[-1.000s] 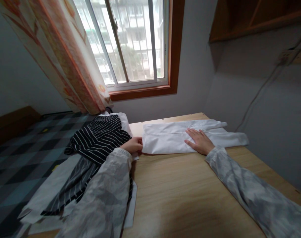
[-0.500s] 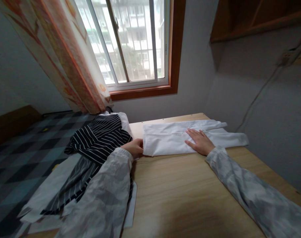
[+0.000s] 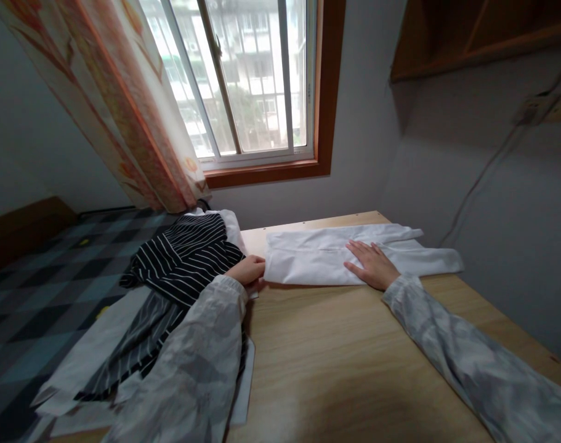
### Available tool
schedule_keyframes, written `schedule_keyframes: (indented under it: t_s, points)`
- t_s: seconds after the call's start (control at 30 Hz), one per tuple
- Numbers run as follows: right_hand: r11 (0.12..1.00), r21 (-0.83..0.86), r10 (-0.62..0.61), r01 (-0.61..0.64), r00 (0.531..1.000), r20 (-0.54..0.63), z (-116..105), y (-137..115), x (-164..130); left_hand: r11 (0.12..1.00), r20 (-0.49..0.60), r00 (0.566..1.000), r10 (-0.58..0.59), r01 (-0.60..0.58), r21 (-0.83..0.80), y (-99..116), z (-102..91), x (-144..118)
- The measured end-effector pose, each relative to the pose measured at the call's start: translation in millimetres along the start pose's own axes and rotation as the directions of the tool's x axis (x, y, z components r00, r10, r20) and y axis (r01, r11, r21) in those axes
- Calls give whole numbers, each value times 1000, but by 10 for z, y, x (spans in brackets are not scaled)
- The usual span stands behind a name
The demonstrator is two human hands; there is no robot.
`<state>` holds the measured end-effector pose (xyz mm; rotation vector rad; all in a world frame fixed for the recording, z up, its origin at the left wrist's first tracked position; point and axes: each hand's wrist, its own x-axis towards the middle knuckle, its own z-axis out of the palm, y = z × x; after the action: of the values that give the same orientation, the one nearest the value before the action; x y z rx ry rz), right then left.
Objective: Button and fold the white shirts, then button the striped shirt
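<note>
Two hands of yours are at the white garment (image 3: 308, 258), which lies flat and long on the wooden surface (image 3: 335, 351), near its far edge. Your right hand (image 3: 372, 264) rests flat upon the garment, with the palm down and the fingers extended. Your left hand (image 3: 247, 271) is at the garment's left end, its fingers bent; whether they pinch the cloth, one cannot tell. Beside your left sleeve (image 3: 188, 357) lies a black striped garment (image 3: 188, 258) in a loose heap, near the checked bed (image 3: 16, 326).
</note>
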<state>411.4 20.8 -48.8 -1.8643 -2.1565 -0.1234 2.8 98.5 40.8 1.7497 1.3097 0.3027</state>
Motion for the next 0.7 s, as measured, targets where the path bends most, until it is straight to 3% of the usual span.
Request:
schedule_keyframes:
  t_s: [0.1, 0.17, 0.3, 0.4, 0.57, 0.7]
  points:
    - [1000, 2, -8, 8, 1000, -1, -3, -5, -1, 997, 36, 997, -74, 74, 5, -24, 21, 4]
    - [1000, 6, -15, 15, 1000, -1, -1, -5, -1, 998, 66, 996, -60, 61, -14, -35, 68, 2]
    - [1000, 12, -18, 18, 1000, -7, 15, 4, 2, 989, 3, 997, 76, -75, -130, -38, 167, 13]
    - [1000, 8, -12, 12, 1000, -6, 18, 4, 3, 980, -91, 984, 156, -165, -110, -38, 185, 42]
    - [1000, 1, -21, 21, 1000, 15, -8, -31, -1, 997, -208, 978, 16, -30, -66, -74, 148, 102]
    - [1000, 2, -24, 24, 1000, 18, -11, -58, -5, 961, -202, 972, -119, 61, -268, -116, 188, 143]
